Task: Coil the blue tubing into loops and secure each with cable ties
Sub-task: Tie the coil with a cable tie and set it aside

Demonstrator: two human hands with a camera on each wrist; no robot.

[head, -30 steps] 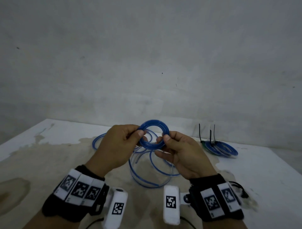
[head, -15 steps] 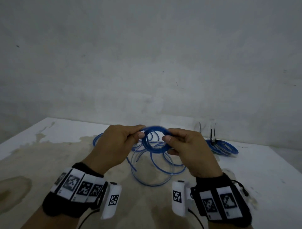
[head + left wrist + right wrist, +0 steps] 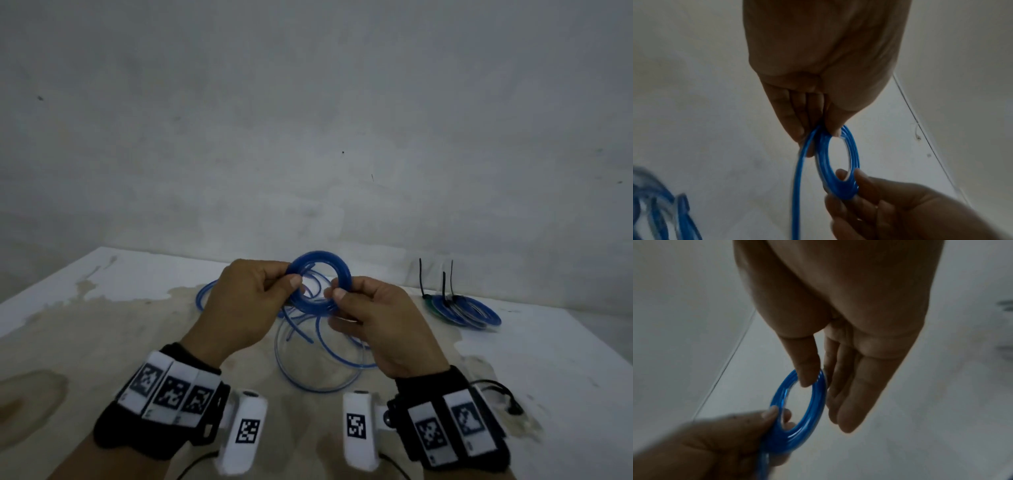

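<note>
over on the left, the left hand is seen clamped on the near-left rim of the small blue coil, thumb and fingertips pinched round the stacked turns. in the middle, the coil is held upright in the air above the table, just in front of both hands. on the right, the right hand is pinched onto the opposite rim, thumb on the front face, fingers behind it.

risk, as judged from here: the turns are held only by two pinches, so if either grip is eased before a tie goes on, the springy tubing could be expected to unwind. a free strand is seen running down from the left-hand pinch; a tug from it could drag a turn out of the stack.

below the hands, loose blue tubing is sprawled on the table in wide, overlapping loops, a likely snag as more is drawn up. further right, well apart, finished coils are lying flat with black cable ties sticking up. both hands are occupied, so reaching for a tie would be awkward.
</note>
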